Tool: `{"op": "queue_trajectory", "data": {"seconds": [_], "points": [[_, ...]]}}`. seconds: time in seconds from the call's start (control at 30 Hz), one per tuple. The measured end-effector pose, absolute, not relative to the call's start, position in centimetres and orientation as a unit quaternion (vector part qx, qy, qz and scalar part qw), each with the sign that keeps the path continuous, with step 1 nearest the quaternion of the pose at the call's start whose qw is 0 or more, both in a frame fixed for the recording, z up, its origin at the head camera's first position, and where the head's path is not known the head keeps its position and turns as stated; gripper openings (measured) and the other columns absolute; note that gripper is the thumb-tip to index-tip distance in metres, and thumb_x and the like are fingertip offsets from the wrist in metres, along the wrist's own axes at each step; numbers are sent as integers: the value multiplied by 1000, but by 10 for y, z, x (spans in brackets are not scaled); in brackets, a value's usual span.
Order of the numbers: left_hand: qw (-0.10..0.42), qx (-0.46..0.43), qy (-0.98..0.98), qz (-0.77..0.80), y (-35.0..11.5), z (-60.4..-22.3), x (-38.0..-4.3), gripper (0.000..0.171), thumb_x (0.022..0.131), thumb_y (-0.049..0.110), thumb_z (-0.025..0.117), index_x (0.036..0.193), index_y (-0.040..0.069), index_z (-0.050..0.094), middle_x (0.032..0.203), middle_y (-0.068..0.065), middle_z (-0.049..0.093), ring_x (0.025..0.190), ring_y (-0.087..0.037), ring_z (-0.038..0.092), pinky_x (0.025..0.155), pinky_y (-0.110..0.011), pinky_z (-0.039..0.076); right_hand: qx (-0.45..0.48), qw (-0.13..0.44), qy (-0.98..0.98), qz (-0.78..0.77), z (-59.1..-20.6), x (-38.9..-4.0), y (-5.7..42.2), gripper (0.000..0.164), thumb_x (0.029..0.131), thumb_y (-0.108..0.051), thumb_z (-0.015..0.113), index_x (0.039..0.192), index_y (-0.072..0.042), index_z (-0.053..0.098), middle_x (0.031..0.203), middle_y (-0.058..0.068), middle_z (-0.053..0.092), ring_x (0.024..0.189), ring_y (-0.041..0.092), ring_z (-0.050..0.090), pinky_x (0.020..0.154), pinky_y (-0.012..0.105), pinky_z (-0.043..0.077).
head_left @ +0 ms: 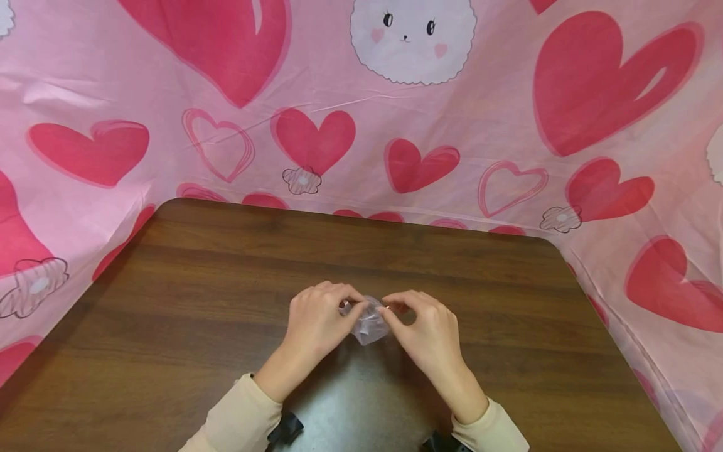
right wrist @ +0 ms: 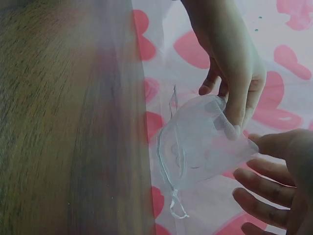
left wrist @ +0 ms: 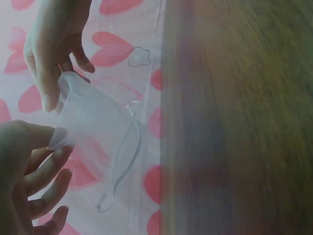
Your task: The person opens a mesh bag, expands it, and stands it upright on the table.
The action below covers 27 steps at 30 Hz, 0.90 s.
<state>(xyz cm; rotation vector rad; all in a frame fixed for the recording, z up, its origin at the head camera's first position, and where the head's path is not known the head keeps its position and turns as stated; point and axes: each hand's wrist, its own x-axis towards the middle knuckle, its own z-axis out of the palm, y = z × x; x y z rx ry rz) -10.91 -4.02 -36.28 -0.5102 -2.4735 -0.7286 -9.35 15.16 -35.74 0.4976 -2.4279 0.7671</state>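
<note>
A small sheer white drawstring pouch [head_left: 371,326] is stretched between both hands above the table. My left hand [head_left: 318,316] pinches one corner between thumb and index finger. The opposite corner is pinched by my right hand [head_left: 433,329]. In the left wrist view, the pouch [left wrist: 98,117] has its thin white drawstring [left wrist: 138,147] at the end away from the fingers. Seen from the right wrist, the see-through pouch [right wrist: 200,142] shows a small loop of cord [right wrist: 177,208] at its lower side. No contents can be made out through the fabric.
A dark brown wooden table [head_left: 226,263] with rounded far corners lies under the hands. Pink cloth [head_left: 327,81] printed with hearts hangs behind it and along both sides. Black straps [head_left: 286,428] sit at the wrists, below beige sleeves [head_left: 243,414].
</note>
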Motion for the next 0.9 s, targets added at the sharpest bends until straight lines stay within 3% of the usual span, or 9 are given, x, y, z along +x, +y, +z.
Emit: {"op": "queue_trajectory", "data": {"seconds": [0.37,0.63,0.77,0.9], "points": [[272,-159,-908,-278,-40,-364,-110,8,79,27,84,80,26,76,62,10,61,53,-8,49,50,-27,37,215,253,-909,253,-358,-92,150,32,75,-34,87,98,-15,77,88,-7,72,79,13,68,61,34,53],[275,-163,-905,-280,-39,-364,-109,8,80,29,83,79,27,75,62,12,61,53,-8,51,50,-29,39,201,258,-909,260,-360,-93,150,15,78,-12,84,91,-14,78,84,-6,71,73,10,65,59,32,52],[257,-165,-911,-276,-38,-364,-109,8,81,30,82,81,29,75,63,13,61,54,-7,50,50,-28,39,191,268,-906,268,-360,-94,150,12,77,-8,84,86,-15,78,82,-6,72,75,12,67,61,34,53],[236,-177,-915,-275,-38,-364,-108,11,79,31,84,86,29,75,76,14,66,62,-9,57,53,-28,42,189,269,-905,270,-360,-94,151,14,76,-7,86,83,-15,77,80,-7,71,75,13,67,62,35,53]]}}
